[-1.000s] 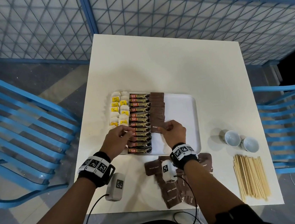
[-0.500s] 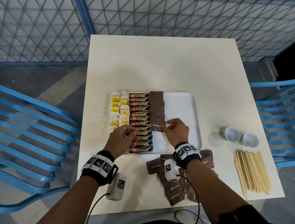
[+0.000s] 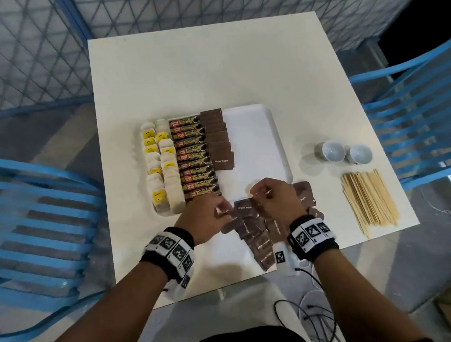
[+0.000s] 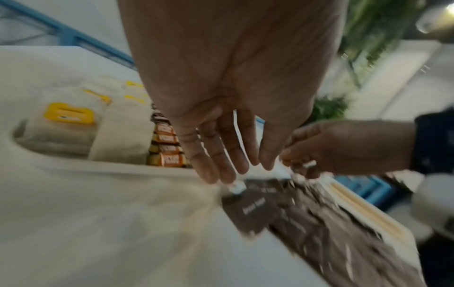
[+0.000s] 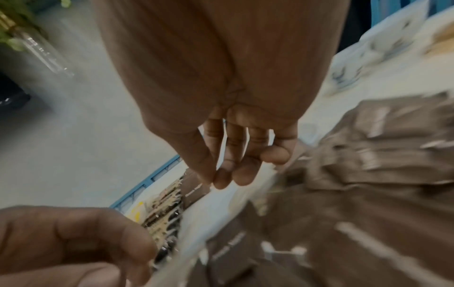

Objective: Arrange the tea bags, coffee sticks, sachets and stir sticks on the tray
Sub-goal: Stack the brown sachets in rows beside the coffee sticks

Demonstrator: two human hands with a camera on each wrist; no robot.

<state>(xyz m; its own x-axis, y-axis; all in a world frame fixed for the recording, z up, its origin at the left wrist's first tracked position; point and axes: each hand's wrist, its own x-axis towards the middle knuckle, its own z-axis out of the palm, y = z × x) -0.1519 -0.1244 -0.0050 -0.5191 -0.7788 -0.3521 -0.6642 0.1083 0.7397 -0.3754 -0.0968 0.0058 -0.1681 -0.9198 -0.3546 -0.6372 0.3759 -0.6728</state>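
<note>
The white tray (image 3: 254, 138) holds two columns of tea bags (image 3: 161, 164), a column of coffee sticks (image 3: 194, 160) and a column of brown sugar sachets (image 3: 218, 143); its right half is bare. A loose pile of brown sachets (image 3: 258, 238) lies on the table just in front of the tray. My left hand (image 3: 222, 211) hovers at the pile's left edge with relaxed, straight fingers, holding nothing (image 4: 236, 169). My right hand (image 3: 255, 195) hangs over the pile's far side, fingers loosely bent and empty (image 5: 218, 178). Wooden stir sticks (image 3: 369, 198) lie at the right.
Two small white cups (image 3: 332, 150) stand on the table right of the tray, behind the stir sticks. Blue slatted chairs flank the table on the left (image 3: 26, 223) and right (image 3: 423, 104). A blue-framed mesh fence (image 3: 197, 1) runs behind.
Both hands have drawn back from the sachet column on the tray to the loose pile in front of it. The sachet they were setting down stays on the tray.
</note>
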